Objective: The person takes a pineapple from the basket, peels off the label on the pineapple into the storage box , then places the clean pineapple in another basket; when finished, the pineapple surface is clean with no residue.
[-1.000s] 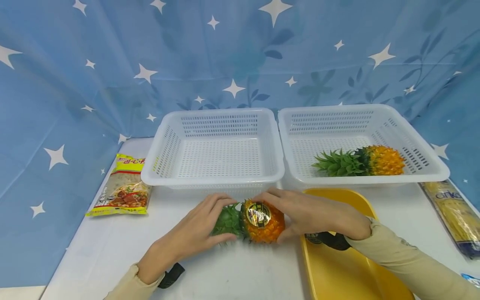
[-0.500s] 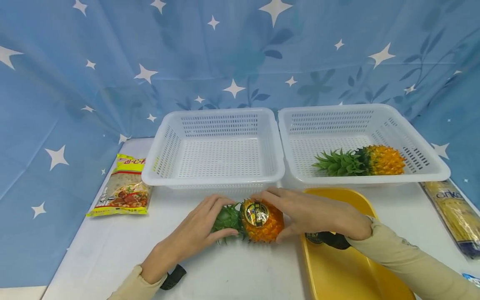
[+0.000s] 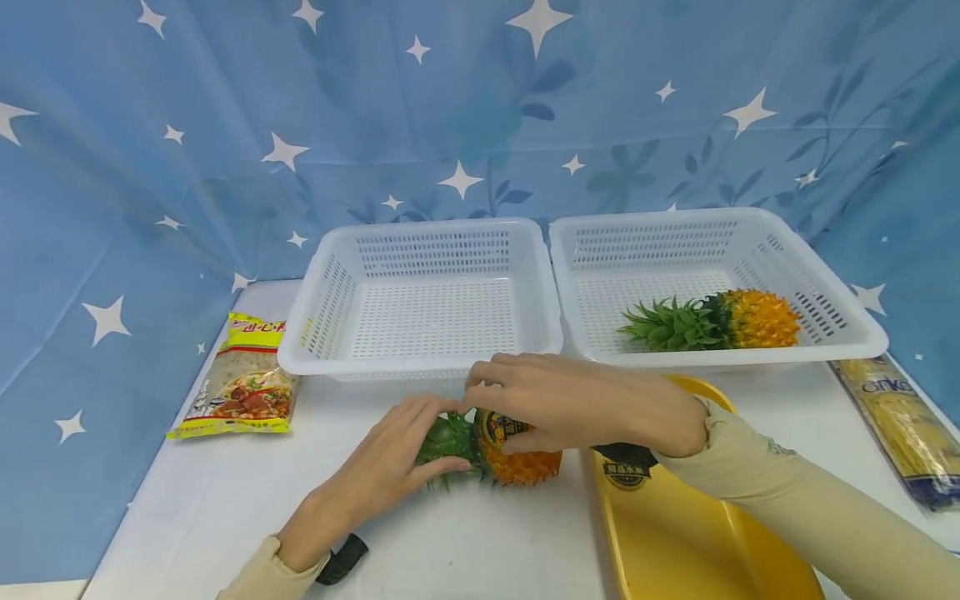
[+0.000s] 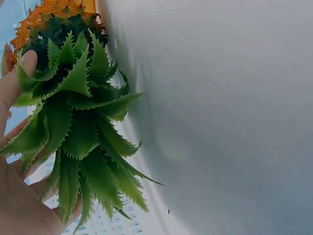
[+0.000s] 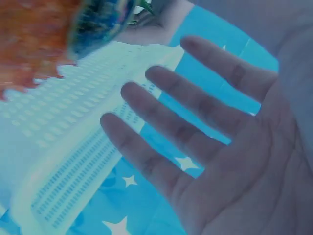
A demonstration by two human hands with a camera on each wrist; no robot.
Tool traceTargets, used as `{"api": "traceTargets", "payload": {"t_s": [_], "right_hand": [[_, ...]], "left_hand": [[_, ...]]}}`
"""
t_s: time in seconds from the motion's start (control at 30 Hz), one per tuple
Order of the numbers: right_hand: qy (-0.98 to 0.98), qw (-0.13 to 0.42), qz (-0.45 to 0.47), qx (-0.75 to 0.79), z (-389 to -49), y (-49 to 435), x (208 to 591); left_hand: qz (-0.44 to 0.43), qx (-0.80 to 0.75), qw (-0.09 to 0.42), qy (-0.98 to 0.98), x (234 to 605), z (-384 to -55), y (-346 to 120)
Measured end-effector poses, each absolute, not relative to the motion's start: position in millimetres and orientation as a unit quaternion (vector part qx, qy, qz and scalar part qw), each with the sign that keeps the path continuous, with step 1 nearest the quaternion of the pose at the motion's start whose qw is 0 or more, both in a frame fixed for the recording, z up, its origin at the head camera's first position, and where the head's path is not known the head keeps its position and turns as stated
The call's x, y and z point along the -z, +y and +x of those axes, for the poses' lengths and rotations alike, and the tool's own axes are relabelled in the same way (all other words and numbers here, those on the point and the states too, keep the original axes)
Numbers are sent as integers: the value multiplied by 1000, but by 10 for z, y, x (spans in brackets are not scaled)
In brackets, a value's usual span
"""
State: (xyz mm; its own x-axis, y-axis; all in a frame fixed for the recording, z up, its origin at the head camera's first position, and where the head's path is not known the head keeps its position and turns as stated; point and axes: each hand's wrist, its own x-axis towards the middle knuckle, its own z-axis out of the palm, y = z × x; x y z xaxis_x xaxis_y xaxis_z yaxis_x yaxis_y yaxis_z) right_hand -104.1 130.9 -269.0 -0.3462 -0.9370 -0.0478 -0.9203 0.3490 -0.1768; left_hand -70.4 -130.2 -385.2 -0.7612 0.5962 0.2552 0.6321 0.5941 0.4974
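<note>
A small pineapple [image 3: 528,467] with a round label lies on its side on the white table, its green crown [image 4: 78,127] toward the left. My left hand [image 3: 390,450] holds the crown, thumb in front and fingers behind among the leaves. Over the orange body is my right hand [image 3: 555,400], covering its upper part in the head view. In the right wrist view, the fingers [image 5: 166,117] of this hand are straight and spread, apart from the pineapple.
Behind the hands stand two white baskets [image 3: 420,364]; the right one contains another pineapple [image 3: 761,321]. A yellow basin [image 3: 675,533] lies under my right forearm, with a dark label [image 3: 627,475] showing. Food packs lie on both sides: a noodle bag [image 3: 247,383] left, a long pack [image 3: 896,425] right.
My right hand has lifted off the pineapple's right end and shifted left over its body, fingers now straighter. The left hand stays at the crown.
</note>
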Motion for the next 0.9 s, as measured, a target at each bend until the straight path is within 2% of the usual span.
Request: {"api": "traceTargets", "payload": {"t_s": [0.2,0.5,0.67,0.9], "right_hand": [[805,103,-583,43,-1138,1198,2673],[814,175,-550,68,-1224,1227,2743],[810,172,-555,79,-1232,1239,2773],[806,129,-572,80,-1198,1248,2797]], "left_hand": [[-334,292,17,-896,3849,-704,-1306],[-348,287,27,-892,3857,-714,-1309],[-347,290,28,-892,3860,-715,-1307],[-342,291,24,-893,3855,-704,-1303]]}}
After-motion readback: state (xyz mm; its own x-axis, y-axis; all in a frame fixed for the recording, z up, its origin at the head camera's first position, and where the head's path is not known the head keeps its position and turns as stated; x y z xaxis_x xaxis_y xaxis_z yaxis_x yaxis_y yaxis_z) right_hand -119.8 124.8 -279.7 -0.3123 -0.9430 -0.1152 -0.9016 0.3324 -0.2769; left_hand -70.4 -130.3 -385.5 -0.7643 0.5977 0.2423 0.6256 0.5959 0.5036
